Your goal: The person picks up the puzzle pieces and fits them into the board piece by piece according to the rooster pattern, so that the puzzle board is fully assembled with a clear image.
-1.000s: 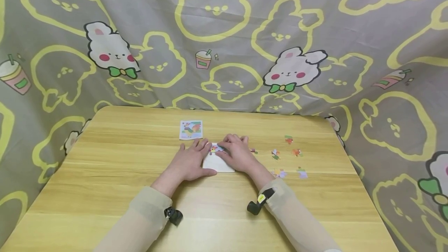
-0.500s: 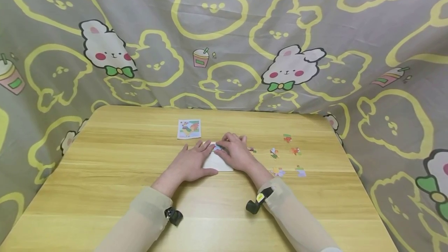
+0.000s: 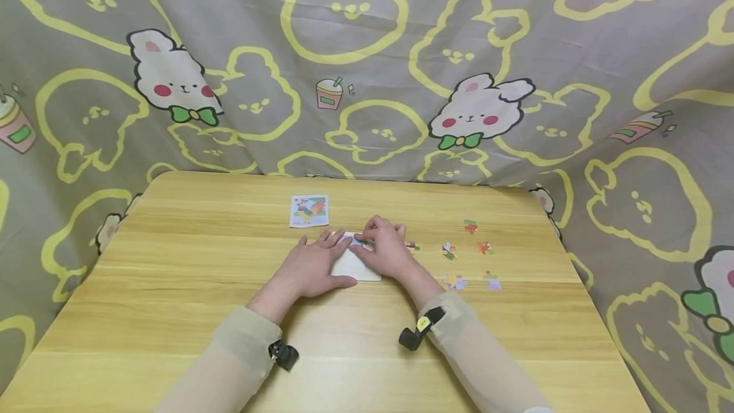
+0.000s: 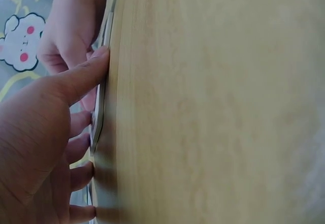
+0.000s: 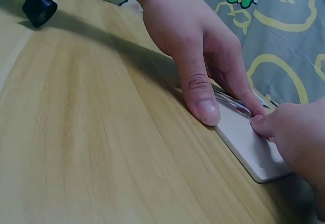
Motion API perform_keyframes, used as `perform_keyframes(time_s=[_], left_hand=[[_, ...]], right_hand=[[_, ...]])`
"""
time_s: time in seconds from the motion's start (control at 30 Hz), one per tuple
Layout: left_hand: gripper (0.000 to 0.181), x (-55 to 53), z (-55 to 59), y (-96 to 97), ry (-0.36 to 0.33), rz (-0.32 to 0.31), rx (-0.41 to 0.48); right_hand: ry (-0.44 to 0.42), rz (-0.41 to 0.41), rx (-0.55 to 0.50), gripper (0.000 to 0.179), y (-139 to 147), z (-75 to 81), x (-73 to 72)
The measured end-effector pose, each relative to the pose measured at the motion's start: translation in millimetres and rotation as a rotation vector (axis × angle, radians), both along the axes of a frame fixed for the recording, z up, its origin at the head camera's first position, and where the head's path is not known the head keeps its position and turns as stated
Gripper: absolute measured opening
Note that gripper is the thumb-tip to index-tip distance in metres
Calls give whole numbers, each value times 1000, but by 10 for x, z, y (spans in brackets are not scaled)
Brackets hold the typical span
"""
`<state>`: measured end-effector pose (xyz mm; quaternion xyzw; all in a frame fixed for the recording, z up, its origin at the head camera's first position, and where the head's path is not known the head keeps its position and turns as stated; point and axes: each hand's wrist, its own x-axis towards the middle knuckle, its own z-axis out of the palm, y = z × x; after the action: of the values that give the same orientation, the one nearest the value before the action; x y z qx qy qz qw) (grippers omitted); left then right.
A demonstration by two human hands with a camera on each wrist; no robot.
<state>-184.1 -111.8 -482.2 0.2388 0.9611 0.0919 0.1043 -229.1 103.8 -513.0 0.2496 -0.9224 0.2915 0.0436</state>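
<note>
Likely fitting step: right hand (image 3: 390, 251) pinches puzzle piece (image 3: 355, 241), left hand (image 3: 311, 267), fingers extended, steadies white board (image 3: 358, 268); next probably needs pressing flush

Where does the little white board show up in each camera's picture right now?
Head: the white board is just below the middle, partly covered by the hands.
Left wrist: the white board is a thin strip left of centre, nearly edge-on.
Right wrist: the white board is right of centre, one rounded corner showing.
Shared landmark: the left hand, thumb at the board's edge.
</note>
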Motion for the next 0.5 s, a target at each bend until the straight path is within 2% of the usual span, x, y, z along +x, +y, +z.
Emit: perform_keyframes(time_s=[0.3,0.5], left_hand=[[100,-6,-5,22,-31,25,14],[100,-14,-2,31,-34,25,-4]], right_hand=[[-114,2,-62,28,29,21,-28],[-107,15,-90,23,31,16,-40]])
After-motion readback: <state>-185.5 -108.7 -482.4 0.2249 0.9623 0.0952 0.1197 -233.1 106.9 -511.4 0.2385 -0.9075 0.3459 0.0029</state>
